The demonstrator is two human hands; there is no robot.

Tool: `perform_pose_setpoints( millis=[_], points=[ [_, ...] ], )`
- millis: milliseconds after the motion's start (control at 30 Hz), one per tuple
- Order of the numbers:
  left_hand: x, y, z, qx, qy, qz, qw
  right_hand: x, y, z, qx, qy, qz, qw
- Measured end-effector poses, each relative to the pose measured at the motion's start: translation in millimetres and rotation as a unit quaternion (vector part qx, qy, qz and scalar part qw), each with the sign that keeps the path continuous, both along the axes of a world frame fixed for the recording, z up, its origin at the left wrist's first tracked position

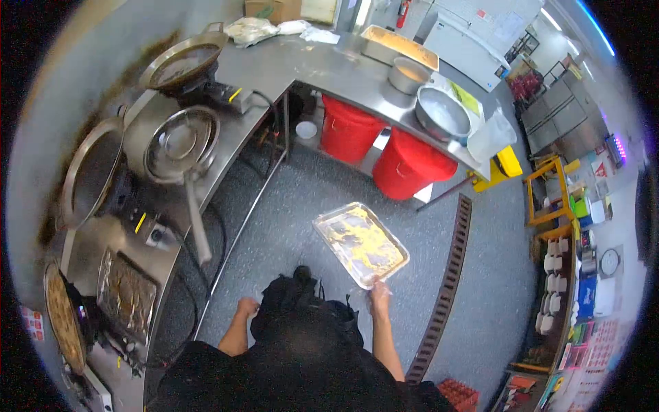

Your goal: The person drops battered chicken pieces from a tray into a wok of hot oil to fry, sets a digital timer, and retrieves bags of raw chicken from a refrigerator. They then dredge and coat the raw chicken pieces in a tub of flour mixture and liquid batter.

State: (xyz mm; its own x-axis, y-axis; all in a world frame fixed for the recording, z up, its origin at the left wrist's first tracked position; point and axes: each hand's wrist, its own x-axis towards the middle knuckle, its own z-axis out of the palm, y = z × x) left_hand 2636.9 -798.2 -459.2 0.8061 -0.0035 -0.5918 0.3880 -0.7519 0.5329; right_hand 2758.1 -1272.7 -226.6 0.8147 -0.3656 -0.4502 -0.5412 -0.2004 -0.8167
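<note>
Black clothing (295, 371) fills the bottom of our view, with our two forearms reaching out on either side of it. Our right hand (379, 296) is closed on the near corner of a shallow metal tray (335, 232), its grip narrow around the rim. We have this tray out in front of us, ahead and to the right, above the speckled grey floor (274, 220); yellow residue (362, 248) is smeared unevenly across its inside. Our left hand (247, 306) is beside the clothing, fingers seemingly curled, and we cannot tell whether it holds anything.

To our left runs a metal worktop (322, 72), which turns a corner and continues across ahead of us. Along its left stretch we see two large woks, a long-handled pan (195, 213) and a foil-lined tray (106, 278). Its far stretch carries a deep rectangular pan (379, 53), a pot (405, 84) and a wide bowl (429, 123). Beneath that stretch are two red bins, and a slotted drain (449, 275) crosses the floor to our right.
</note>
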Motion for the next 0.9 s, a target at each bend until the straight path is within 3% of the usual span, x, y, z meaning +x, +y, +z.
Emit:
perform_pose_setpoints(
  millis=[33, 67, 100, 167, 200, 267, 333, 433, 500, 567, 600, 667, 700, 767, 800, 867, 900],
  points=[
    [29, -5, -6, 0.045, -0.009, 0.047, 0.998, 34, 5, 12, -0.001, 0.017, 0.003, 1.0],
    [68, -20, 22, 0.087, -0.017, 0.097, 0.991, 68, 6, -13, 0.072, -0.115, -0.032, 0.99],
    [111, -39, 65, 0.125, -0.025, 0.148, 0.981, 87, 1, -10, 0.09, -0.087, -0.03, 0.992],
    [177, -57, 107, 0.049, -0.064, 0.188, 0.979, 163, 4, 3, 0.128, -0.038, -0.022, 0.991],
    [208, -61, 113, 0.009, -0.084, 0.207, 0.975, 201, 0, -4, 0.077, -0.024, 0.02, 0.997],
    [255, -72, 121, 0.061, -0.078, 0.218, 0.971, 274, -3, -16, 0.107, -0.064, 0.031, 0.992],
    [286, -82, 103, 0.143, -0.086, 0.213, 0.963, 353, -5, 2, 0.129, -0.108, 0.039, 0.985],
    [303, -93, 47, 0.22, -0.141, 0.27, 0.927, 478, -32, 23, 0.01, -0.293, 0.073, 0.953],
    [332, -114, 51, 0.187, 0.028, 0.298, 0.935, 566, -71, 47, 0.175, -0.239, 0.123, 0.947],
    [351, -126, 27, 0.288, 0.004, 0.113, 0.951, 636, -97, 129, 0.377, -0.196, 0.166, 0.89],
    [362, -134, 20, 0.332, -0.011, 0.017, 0.943, 687, -118, 124, 0.14, -0.198, 0.168, 0.956],
    [407, -167, 30, 0.294, -0.085, 0.164, 0.938, 807, -174, 101, -0.064, -0.203, 0.142, 0.967],
    [424, -188, 43, 0.264, -0.089, 0.245, 0.929, 857, -196, 93, -0.02, -0.208, 0.129, 0.969],
    [474, -213, 68, 0.154, -0.136, 0.29, 0.935, 915, -207, 132, -0.044, -0.245, 0.128, 0.96],
    [502, -224, 80, 0.097, -0.16, 0.311, 0.932, 967, -224, 119, 0.06, -0.231, 0.139, 0.961],
    [518, -214, 1, 0.097, -0.191, 0.301, 0.929, 1034, -233, 112, 0.203, -0.186, 0.134, 0.952],
    [541, -216, -4, 0.096, -0.206, 0.296, 0.928, 1050, -227, 129, 0.244, -0.158, 0.119, 0.949]
  ],
)
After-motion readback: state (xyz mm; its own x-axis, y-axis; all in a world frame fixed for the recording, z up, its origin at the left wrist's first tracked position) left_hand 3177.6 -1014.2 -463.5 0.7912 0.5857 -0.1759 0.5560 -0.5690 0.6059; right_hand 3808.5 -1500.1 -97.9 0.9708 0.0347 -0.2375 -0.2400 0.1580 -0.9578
